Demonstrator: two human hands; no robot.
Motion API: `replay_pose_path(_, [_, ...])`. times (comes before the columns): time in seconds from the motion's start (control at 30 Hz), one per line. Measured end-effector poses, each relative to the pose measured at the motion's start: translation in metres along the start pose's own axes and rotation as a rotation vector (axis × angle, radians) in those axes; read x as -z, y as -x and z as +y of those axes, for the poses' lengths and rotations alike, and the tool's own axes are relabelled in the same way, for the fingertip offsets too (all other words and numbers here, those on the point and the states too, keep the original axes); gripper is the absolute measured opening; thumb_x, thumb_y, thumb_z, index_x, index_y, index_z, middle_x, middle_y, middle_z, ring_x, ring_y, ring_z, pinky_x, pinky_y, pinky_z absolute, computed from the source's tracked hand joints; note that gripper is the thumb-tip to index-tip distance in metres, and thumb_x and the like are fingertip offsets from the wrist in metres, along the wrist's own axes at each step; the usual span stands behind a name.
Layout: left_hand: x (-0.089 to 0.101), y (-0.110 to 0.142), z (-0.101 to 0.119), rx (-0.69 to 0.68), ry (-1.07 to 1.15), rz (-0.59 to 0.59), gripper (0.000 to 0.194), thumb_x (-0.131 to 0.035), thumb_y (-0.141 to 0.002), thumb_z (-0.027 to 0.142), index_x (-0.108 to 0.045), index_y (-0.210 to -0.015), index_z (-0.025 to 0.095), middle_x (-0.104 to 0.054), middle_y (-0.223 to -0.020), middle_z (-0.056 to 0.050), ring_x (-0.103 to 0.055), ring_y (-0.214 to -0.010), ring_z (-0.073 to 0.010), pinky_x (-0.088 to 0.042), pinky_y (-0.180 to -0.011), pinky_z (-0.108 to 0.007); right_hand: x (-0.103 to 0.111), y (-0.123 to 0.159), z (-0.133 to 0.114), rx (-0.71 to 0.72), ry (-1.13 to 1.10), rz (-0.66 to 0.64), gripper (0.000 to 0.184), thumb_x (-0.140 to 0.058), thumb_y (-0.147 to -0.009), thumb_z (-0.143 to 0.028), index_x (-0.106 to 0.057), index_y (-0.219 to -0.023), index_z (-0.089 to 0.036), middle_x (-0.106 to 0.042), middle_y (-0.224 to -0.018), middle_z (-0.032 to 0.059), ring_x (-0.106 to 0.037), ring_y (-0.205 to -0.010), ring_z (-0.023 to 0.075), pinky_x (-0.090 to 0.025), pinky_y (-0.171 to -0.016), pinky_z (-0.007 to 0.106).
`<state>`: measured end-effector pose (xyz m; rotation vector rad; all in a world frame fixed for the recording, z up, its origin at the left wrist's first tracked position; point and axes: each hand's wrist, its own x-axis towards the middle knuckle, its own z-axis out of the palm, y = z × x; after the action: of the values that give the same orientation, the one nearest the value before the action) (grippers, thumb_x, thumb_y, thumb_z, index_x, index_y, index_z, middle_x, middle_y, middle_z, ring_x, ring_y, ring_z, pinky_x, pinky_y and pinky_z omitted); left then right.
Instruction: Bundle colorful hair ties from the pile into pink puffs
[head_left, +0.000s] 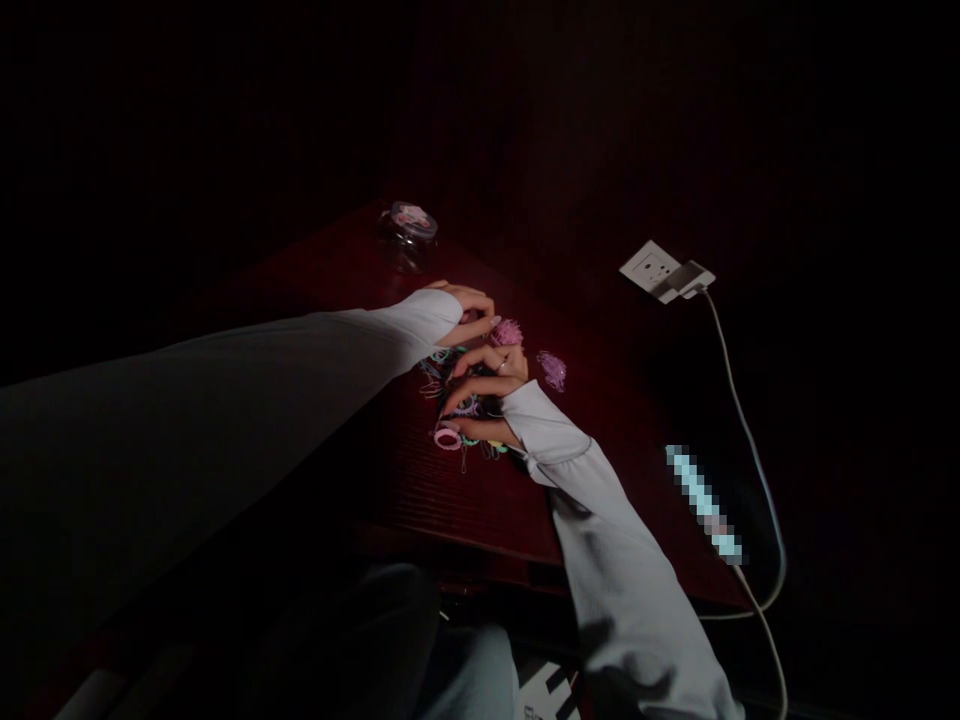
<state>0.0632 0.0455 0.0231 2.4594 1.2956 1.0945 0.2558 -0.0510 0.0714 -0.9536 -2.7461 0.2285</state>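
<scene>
Small elastic hair ties in several colours lie in a mixed heap [469, 405] on the dark red table. My right hand [499, 380] reaches over this heap, with its thumb and index fingertips drawn together just above a pink ring-shaped hair tie [448, 440]. What sits between those tips is too small to make out. Beyond it, my left hand [465, 308] has its fingers bent and thumb pressed toward them, beside a pink bundle of thin bands [508, 332]. Anything in that grip is hidden. A purple bundle [552, 370] rests to the right.
A clear lidded jar [409, 235] stands toward the back of the table [435, 500]. On the right, a wall socket [651, 270] holds a white charger [691, 278] with a cable [739, 400] running down. A pixelated, phone-like bright object [703, 502] lies at the right. The surroundings are very dark.
</scene>
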Motion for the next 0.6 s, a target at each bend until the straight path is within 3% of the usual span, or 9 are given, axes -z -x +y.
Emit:
replay_pose_path(0.3, [-0.006, -0.004, -0.005, 0.003, -0.019, -0.011, 0.029, -0.056, -0.102, 0.041, -0.076, -0.092, 0.022, -0.074, -0.089, 0.0, -0.065, -0.088, -0.0172, -0.039, -0.092, -0.033, -0.003, -0.003, 0.005, -0.005, -0.074, 0.026, 0.007, -0.085, -0.092, -0.04, -0.087, -0.096, -0.034, -0.075, -0.119, 0.0023, -0.057, -0.123, 0.0267, -0.038, -0.117, 0.048])
replay_pose_path(0.43, [-0.004, -0.003, -0.003, -0.017, 0.007, 0.004, 0.03, -0.055, -0.102, 0.041, -0.075, -0.091, 0.022, -0.074, -0.088, 0.001, -0.064, -0.089, -0.0173, -0.037, -0.09, -0.034, 0.0, -0.004, 0.028, -0.159, -0.002, 0.253, 0.008, -0.079, -0.094, -0.037, -0.085, -0.098, -0.033, -0.074, -0.117, 0.0023, -0.055, -0.121, 0.0274, -0.039, -0.112, 0.047])
replay_pose_path(0.53, [0.003, 0.0, 0.0, -0.029, 0.024, 0.022, 0.03, -0.056, -0.103, 0.042, -0.074, -0.09, 0.021, -0.073, -0.088, 0.001, -0.063, -0.088, -0.0168, -0.036, -0.09, -0.035, 0.002, -0.003, 0.056, -0.359, 0.151, 0.453, 0.015, -0.071, -0.098, -0.039, -0.084, -0.102, -0.032, -0.074, -0.116, 0.0043, -0.052, -0.119, 0.0297, -0.037, -0.106, 0.048])
replay_pose_path(0.6, [0.007, 0.001, 0.002, -0.039, 0.032, 0.013, 0.031, -0.056, -0.103, 0.043, -0.073, -0.09, 0.021, -0.073, -0.087, 0.001, -0.063, -0.088, -0.0168, -0.035, -0.091, -0.035, 0.0, -0.001, 0.073, -0.48, 0.23, 0.52, 0.02, -0.067, -0.1, -0.043, -0.084, -0.104, -0.031, -0.074, -0.113, 0.0064, -0.049, -0.118, 0.0324, -0.035, -0.103, 0.05])
